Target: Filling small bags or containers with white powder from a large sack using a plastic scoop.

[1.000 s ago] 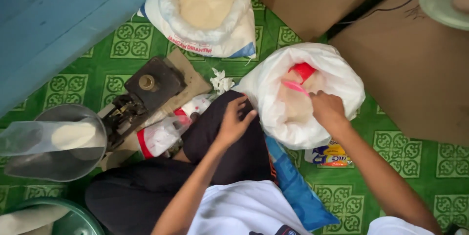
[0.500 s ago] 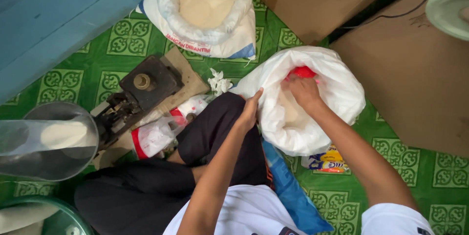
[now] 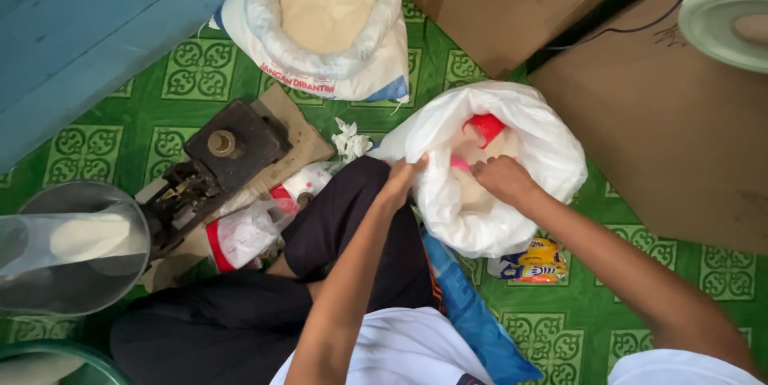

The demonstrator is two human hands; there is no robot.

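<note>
Seated figure at floor level, legs folded in dark trousers (image 3: 240,329). The left hand (image 3: 402,181) is closed in a pinch on the near rim of a white, soft plastic sack (image 3: 544,153), holding its mouth spread; the thumb and fingers fold over the rim's edge. The right hand (image 3: 502,179) lies just across the opening from it, curled and dipped into the sack's mouth; whether it grips anything cannot be told, since the fingertips are hidden by the plastic. Directly ahead of the right hand, inside the sack and half sunk in pale powder, sits a red plastic scoop-like cup (image 3: 486,126), with a pink strip (image 3: 459,163) between it and the fingers. The right hand is the nearer of the two to the cup; the cup lies away from the body, a short reach forward.

Beyond the left hand, farther off, stands a second, rolled-down white woven sack of cream-coloured flour (image 3: 328,13). To the left hand's outer side rest a dark metal block-shaped tool on a board (image 3: 232,145) and a clear round plastic container (image 3: 72,245). Below the right forearm lies a small yellow printed packet (image 3: 532,261) on the green patterned floor mat (image 3: 200,73).
</note>
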